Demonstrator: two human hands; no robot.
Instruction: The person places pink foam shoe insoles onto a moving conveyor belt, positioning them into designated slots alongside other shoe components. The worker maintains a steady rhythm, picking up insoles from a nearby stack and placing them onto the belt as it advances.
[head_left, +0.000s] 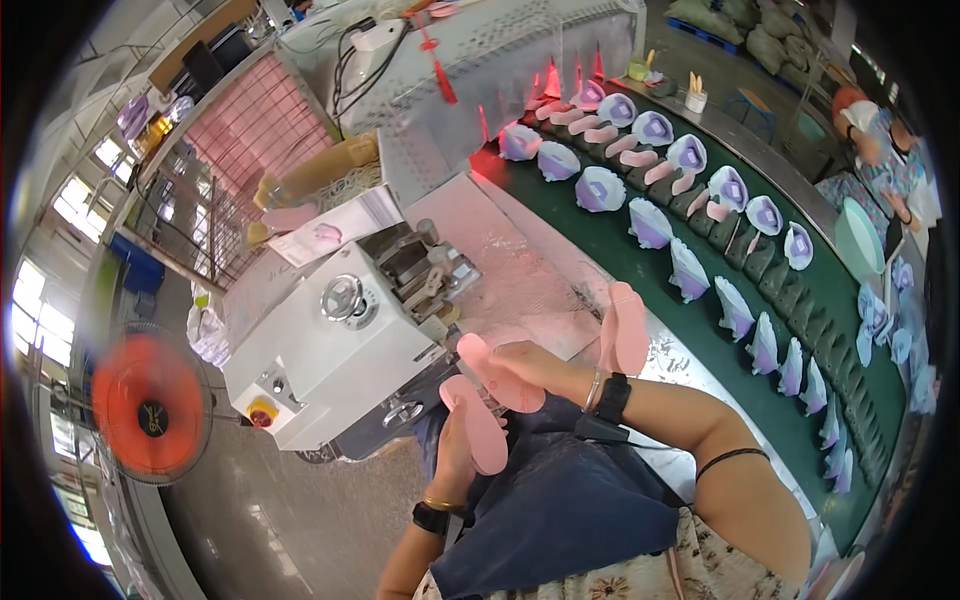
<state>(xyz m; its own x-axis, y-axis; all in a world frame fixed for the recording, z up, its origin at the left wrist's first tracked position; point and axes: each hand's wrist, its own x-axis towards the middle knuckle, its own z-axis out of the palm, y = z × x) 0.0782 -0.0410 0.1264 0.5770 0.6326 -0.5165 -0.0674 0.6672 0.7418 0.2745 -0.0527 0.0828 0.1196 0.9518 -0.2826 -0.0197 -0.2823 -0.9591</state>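
My left hand (455, 447) is closed on a pink shoe sole (475, 425), held tilted above my lap with the thumb at its edge. In my right hand (533, 362) is a second pink sole (503, 380), gripped from its right side. The two soles are close together, just in front of a white bench machine (340, 350) with a dial and a metal working head (435, 270). Beyond my right wrist, a small group of pink soles (627, 325) stands at the edge of the worktable (520, 270). The undersides of both held soles are hidden.
On the right runs a green conveyor belt (640, 275) carrying lilac-and-white shoe uppers (600, 190), pink soles and dark pieces in rows. An orange fan (150, 405) stands at left. A carton (340, 225) sits behind the machine. Another person (880, 150) is at the far right.
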